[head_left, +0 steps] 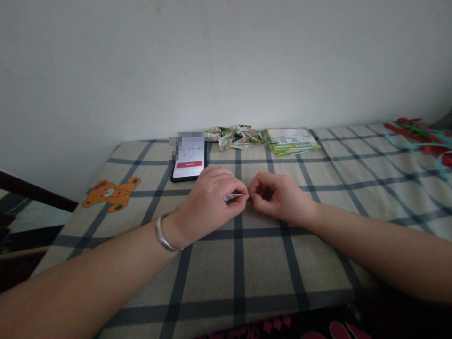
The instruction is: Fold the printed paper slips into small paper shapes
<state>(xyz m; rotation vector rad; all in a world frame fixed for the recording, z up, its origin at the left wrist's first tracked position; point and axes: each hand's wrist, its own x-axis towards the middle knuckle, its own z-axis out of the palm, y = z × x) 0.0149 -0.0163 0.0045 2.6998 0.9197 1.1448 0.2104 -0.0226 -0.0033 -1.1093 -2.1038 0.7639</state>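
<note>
My left hand (212,200), with a silver bangle at its wrist, is closed in a pinch above the checked tablecloth. Between its thumb and forefinger shows a bit of small folded paper (232,196), mostly hidden by the fingers. My right hand (284,194) pinches the paper's other end, its fingertips almost touching those of the left. Just beyond the left hand a phone (189,157) lies face up with its screen lit. Farther back are several folded paper pieces (240,137) in green, white and orange, beside a stack of printed green leaflets (291,140).
A plaid tablecloth (212,268) covers the table, which meets a white wall (226,61). On the left lies a flat orange bear figure (111,193). Red, green and pale blue strips (420,136) are heaped at the far right. Dark furniture (35,190) stands past the left edge.
</note>
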